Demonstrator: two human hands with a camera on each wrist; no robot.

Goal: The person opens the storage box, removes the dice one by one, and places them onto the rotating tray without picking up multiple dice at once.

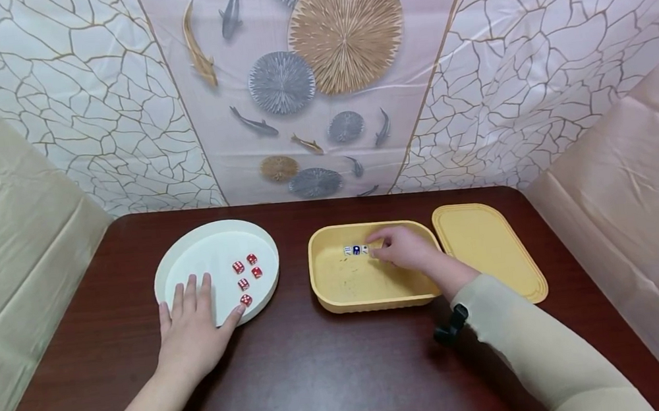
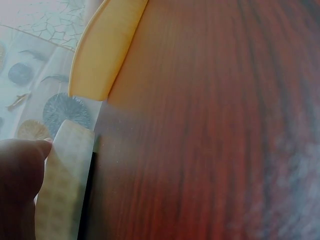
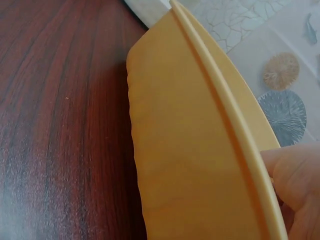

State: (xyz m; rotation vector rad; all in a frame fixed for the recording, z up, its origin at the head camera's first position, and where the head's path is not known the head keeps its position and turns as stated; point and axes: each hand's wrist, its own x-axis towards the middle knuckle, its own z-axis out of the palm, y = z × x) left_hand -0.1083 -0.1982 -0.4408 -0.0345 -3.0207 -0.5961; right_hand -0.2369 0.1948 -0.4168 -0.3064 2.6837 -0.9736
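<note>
In the head view, my left hand (image 1: 192, 334) lies with fingers spread over the near rim of a round white tray (image 1: 212, 228). Its thumb reaches the rim close to a red die (image 1: 246, 300); several more red dice lie in the tray's right half. My right hand (image 1: 405, 248) reaches into a yellow rectangular container (image 1: 343, 290). There a white die (image 1: 348, 251), a blue die (image 1: 356, 250) and another white die (image 1: 365, 249) stand in a row. The right thumb and fingertips are at the row's right end; whether they pinch that last die is unclear.
A flat yellow lid (image 1: 489, 250) lies right of the container. Everything stands on a dark brown wooden table (image 1: 333, 370), with patterned cloth (image 1: 353, 143) behind it. A black strap (image 1: 453, 324) hangs at the right sleeve. Small dark marks dot the container's floor.
</note>
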